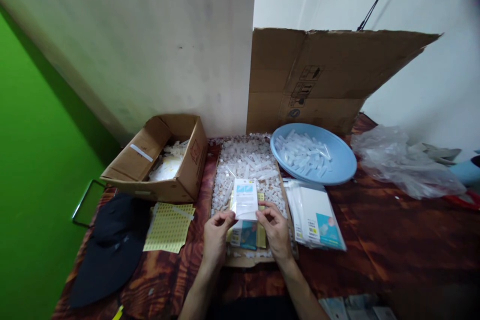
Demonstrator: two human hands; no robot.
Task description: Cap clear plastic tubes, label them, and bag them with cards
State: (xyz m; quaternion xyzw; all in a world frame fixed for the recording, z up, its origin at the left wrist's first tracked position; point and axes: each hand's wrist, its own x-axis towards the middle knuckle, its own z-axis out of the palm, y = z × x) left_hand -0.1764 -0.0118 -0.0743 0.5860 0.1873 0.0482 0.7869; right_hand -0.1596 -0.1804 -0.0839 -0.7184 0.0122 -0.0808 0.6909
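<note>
Between my two hands is a small white printed packet (245,201) with blue pictures near its top and a clear, shiny wrapper. My left hand (218,232) pinches its lower left edge, thumb on top. On the lower right edge, my right hand (274,227) grips it with thumb and fingers. Beneath it lies another packet with a teal picture (244,236), on top of a yellow sheet (261,237). These rest on a cardboard tray (245,261) thickly covered with small white translucent pieces (242,152).
Left are an open cardboard box (197,170) with scraps inside, a yellow sticker sheet (168,230) and a black cap (116,245). Right are a blue basin (347,160) of white strips, stacked packets (318,217) and a plastic bag (393,160). A cardboard panel (337,70) stands behind.
</note>
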